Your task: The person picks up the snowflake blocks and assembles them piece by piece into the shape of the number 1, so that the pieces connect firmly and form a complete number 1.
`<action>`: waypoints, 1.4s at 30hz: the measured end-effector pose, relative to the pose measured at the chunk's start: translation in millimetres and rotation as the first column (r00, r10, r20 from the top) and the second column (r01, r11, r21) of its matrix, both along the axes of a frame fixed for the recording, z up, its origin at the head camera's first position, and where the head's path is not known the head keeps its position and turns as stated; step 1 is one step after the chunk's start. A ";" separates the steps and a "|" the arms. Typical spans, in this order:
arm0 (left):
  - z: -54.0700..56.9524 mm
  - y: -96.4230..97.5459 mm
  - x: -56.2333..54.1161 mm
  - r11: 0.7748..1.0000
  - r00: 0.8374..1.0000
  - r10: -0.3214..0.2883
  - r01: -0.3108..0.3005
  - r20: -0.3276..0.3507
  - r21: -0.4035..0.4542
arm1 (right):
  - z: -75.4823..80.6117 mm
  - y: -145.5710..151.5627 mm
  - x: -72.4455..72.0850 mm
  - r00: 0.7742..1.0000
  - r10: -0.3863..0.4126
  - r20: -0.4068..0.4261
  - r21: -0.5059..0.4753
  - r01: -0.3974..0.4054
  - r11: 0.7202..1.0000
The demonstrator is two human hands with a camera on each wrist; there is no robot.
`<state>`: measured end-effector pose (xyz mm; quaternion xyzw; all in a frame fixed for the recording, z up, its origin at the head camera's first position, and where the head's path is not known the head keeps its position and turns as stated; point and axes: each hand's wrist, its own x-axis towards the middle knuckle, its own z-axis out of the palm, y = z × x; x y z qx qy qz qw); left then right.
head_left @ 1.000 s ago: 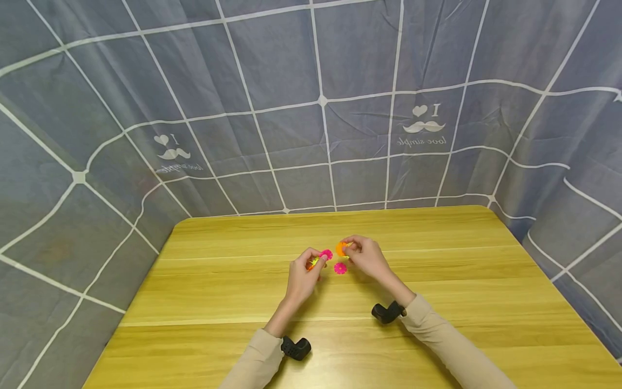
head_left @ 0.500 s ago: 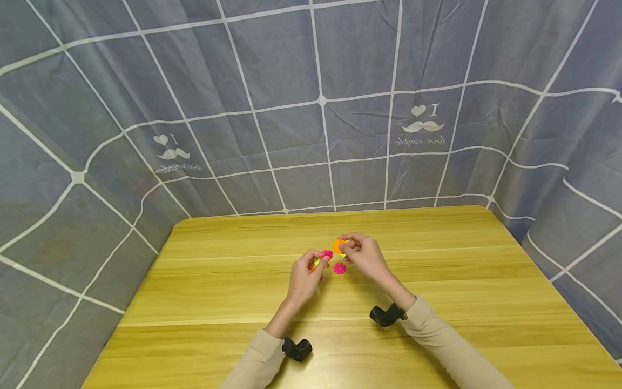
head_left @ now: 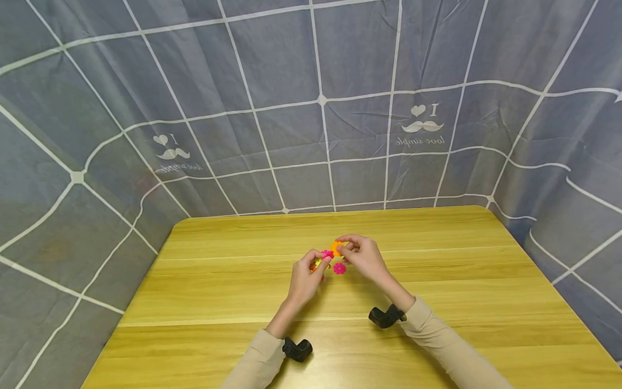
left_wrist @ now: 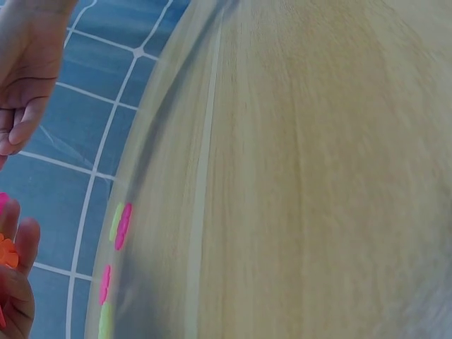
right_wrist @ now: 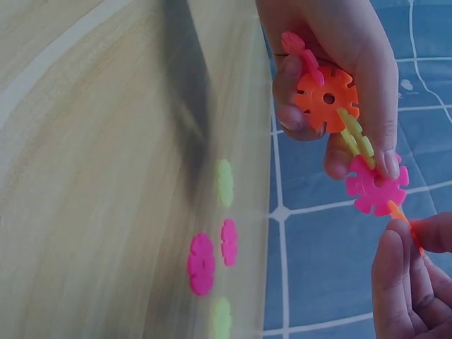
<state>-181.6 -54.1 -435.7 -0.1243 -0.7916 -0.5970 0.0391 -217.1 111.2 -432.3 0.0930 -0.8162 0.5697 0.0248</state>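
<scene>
1. Offering a loose orange disc [head_left: 336,248] to a chain [right_wrist: 349,127] of notched flower discs, two bare hands meet above a wooden counter [head_left: 209,302] — adding one more link looks to be the step in hand.
2. The left hand [head_left: 305,278] grips the chain, its fingers curled along it and pinching near the pink end disc [right_wrist: 366,189]; the right hand [head_left: 364,259] pinches the orange disc between thumb and fingers.
3. Held in the left hand, the chain slants along its long axis toward the counter's far edge and the right hand, pink end leading.
4. From the right wrist, the pink end disc shows its face, the orange one its edge, rims meeting crosswise — whether the notches have engaged cannot be told.
5. The next move likely calls for aligning the notches, then pushing straight in.
6. Two pink discs [right_wrist: 201,279] and two yellow-green discs [right_wrist: 224,183] lie loose nearby.
</scene>
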 end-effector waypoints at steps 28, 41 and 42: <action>-33.0 3.6 -16.9 1.000 0.992 0.006 -0.008 -0.128 -0.019 | 21.6 5.4 -3.1 1.000 0.021 0.017 0.107 -0.023 0.994; -32.4 13.3 -16.5 0.999 0.986 0.052 -0.052 -0.160 0.005 | 20.7 6.8 0.9 0.998 -0.058 0.011 0.131 0.056 0.990; -32.8 14.3 -16.3 0.998 0.985 0.062 -0.061 -0.163 0.008 | 20.1 6.3 1.5 0.998 -0.062 0.004 0.130 0.061 0.990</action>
